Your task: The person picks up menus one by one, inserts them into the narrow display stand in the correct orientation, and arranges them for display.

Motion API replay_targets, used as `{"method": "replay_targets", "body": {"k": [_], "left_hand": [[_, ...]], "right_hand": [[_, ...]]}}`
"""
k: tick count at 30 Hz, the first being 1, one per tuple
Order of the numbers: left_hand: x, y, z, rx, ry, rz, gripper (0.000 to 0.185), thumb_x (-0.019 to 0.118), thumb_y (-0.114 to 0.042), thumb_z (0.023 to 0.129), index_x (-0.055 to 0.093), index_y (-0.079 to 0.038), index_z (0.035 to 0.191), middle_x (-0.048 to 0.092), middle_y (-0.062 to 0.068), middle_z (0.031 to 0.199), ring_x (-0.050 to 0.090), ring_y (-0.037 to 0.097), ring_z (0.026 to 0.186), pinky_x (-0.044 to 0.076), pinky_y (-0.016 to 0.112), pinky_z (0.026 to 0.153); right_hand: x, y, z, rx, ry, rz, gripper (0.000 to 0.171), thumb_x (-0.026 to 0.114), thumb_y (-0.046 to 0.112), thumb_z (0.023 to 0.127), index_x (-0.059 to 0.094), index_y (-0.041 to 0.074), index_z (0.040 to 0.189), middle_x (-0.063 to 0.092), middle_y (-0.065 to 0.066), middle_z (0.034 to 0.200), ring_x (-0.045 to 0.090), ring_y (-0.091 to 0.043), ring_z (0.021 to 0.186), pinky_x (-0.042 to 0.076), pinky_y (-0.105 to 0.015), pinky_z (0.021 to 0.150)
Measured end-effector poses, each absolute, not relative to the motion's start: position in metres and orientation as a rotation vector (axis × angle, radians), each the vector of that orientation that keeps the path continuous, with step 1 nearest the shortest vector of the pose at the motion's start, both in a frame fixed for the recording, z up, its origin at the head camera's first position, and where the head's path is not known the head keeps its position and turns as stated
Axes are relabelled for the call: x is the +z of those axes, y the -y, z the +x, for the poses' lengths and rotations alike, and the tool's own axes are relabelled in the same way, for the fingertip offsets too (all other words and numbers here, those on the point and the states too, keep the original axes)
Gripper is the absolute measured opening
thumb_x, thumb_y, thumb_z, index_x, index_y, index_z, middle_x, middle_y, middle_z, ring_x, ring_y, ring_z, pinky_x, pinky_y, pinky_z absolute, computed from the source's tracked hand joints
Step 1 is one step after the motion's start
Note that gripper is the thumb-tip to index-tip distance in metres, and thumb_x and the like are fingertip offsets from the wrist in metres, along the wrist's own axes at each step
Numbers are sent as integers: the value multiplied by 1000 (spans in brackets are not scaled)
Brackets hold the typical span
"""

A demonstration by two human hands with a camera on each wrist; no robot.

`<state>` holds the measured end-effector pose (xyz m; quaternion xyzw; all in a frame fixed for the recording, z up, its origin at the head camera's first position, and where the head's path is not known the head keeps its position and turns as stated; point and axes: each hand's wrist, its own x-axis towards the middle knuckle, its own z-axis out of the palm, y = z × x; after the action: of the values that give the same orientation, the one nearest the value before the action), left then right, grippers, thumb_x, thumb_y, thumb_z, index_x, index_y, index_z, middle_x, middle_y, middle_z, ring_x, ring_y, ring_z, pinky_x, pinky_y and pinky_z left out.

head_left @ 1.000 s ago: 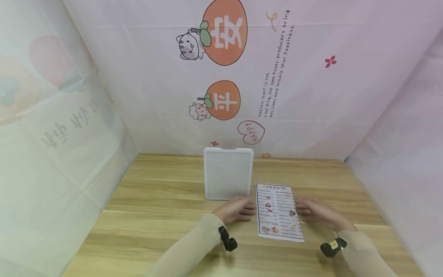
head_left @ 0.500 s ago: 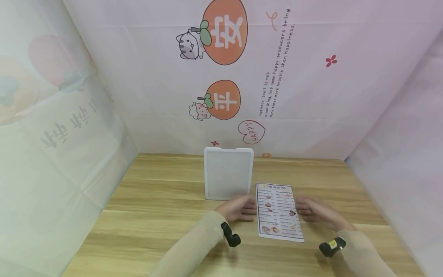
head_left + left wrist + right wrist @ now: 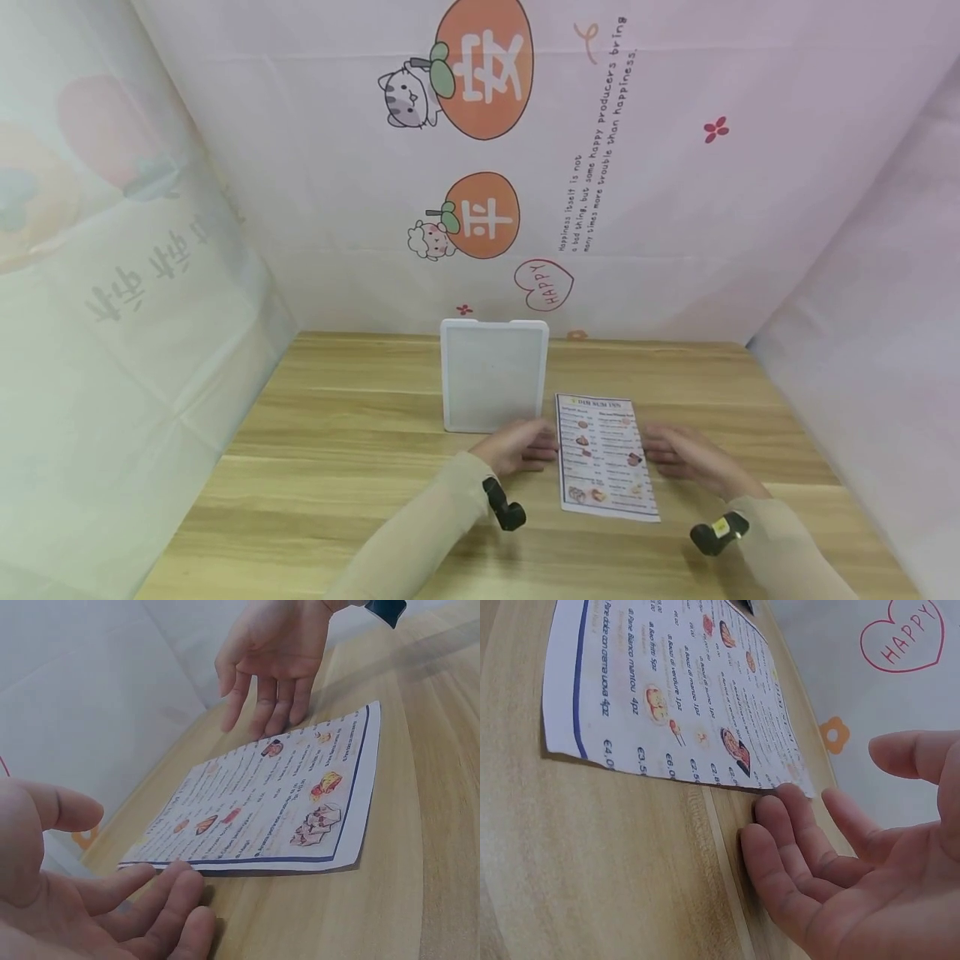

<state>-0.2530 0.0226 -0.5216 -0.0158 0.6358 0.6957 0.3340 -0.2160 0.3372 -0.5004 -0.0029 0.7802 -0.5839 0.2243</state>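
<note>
A printed paper menu (image 3: 606, 457) headed "Dim Sum Inn" lies on the wooden table, its edges lifting slightly in the wrist views. My left hand (image 3: 517, 446) is at the menu's left edge, palm turned inward and fingers relaxed, with fingertips right at the paper in the left wrist view. On the opposite side, my right hand (image 3: 690, 458) mirrors it, fingertips (image 3: 784, 796) at the right edge and thumb held apart. Neither hand grips anything. Behind my left hand stands a white-framed panel (image 3: 495, 375) with a pale grey face; my left fingers overlap its lower right corner.
The wood-grain table (image 3: 337, 467) runs back to a white printed cloth wall (image 3: 645, 292). Cloth walls also rise at left (image 3: 210, 350) and right (image 3: 847, 333). A black wrist camera (image 3: 504, 504) is strapped to my left wrist, another (image 3: 720, 533) to my right.
My left hand has shifted slightly right and forward, up to the menu's left edge. The menu shows a very slight shift. My right hand stays almost still, and the panel stands where it was.
</note>
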Motion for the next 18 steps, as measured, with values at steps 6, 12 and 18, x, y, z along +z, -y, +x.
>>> {"method": "replay_targets", "body": {"k": [6, 12, 18], "left_hand": [[-521, -25, -255, 1787, -1703, -15, 38, 56, -22, 96, 61, 6, 121, 70, 12, 109, 69, 26, 99, 54, 41, 93], [-519, -26, -255, 1775, -1723, 15, 39, 52, -19, 100, 56, 9, 127, 66, 19, 118, 70, 27, 99, 55, 40, 91], [-518, -27, -256, 1764, -1731, 31, 40, 54, -18, 100, 56, 10, 129, 65, 18, 121, 70, 26, 97, 58, 38, 85]], "right_hand": [[-501, -339, -216, -1658, -2130, -18, 66, 40, 30, 109, 17, -20, 146, 41, -40, 142, 51, -47, 126, 49, -47, 101], [-505, -340, -217, -1698, -2108, 3, 67, 47, 23, 107, 14, -20, 147, 47, -36, 139, 56, -41, 123, 50, -41, 99], [-505, -339, -218, -1685, -2137, 12, 65, 53, 21, 105, 23, -19, 146, 51, -33, 138, 58, -36, 123, 51, -36, 97]]}}
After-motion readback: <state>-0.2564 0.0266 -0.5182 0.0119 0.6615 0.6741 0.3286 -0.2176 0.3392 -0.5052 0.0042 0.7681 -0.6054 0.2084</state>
